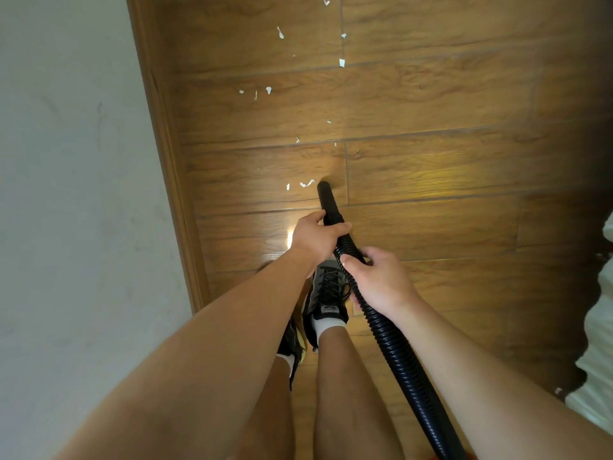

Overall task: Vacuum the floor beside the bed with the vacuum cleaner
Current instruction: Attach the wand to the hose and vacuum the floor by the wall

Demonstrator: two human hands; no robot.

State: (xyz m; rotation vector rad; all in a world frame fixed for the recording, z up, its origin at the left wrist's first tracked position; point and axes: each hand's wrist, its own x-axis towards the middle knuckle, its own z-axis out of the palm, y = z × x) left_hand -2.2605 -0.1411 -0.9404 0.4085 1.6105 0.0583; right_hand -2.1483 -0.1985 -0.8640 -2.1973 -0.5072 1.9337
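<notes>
My left hand (315, 239) and right hand (378, 280) grip the black hose (387, 346), cut off behind them; paper scraps (306, 184) lie just ahead.

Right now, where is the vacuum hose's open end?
Head view, near centre: the hose tip is just right of white paper scraps on the wooden floor, ahead of the left hand.

no readable text, labels or numbers

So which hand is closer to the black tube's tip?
Left. The left hand grips the tube just behind its tip; the right hand holds it farther back.
</notes>
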